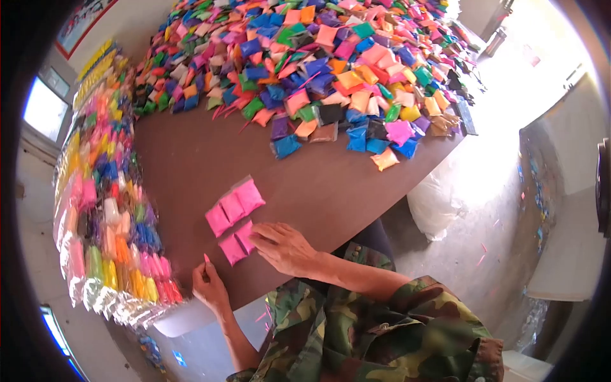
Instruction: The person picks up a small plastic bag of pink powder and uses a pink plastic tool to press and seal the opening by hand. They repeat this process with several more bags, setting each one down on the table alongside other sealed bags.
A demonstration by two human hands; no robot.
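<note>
A: What's the right hand [283, 247] doing?

B: It lies flat on the brown table [318, 184], palm down and fingers spread, gripping nothing. Its fingertips [254, 234] touch the nearest of the pink packets [233, 219].

A: How many packets are there?

B: Five, as far as I can see, all the same pink. Three sit in a slanted row just beyond the right hand's fingertips, and two more lie side by side right at those fingertips, between the two hands.

A: And the left hand [209, 286]?

B: It's at the near table edge, just to the left of and nearer the body than the right hand. Its fingers are curled and pinch a small pink sliver [206, 258] that sticks up above them (too small to say what it is).

A: What else is around?

B: Well beyond both hands, across a bare stretch of table, there's a big heap of mixed coloured packets [318, 63]: blue, orange, pink, green, purple, black. To the left of the left hand, a long bank of clear-wrapped bundles [108, 223] runs along the table's side, each with coloured contents inside. The sleeves [382, 318] are camouflage cloth
</note>
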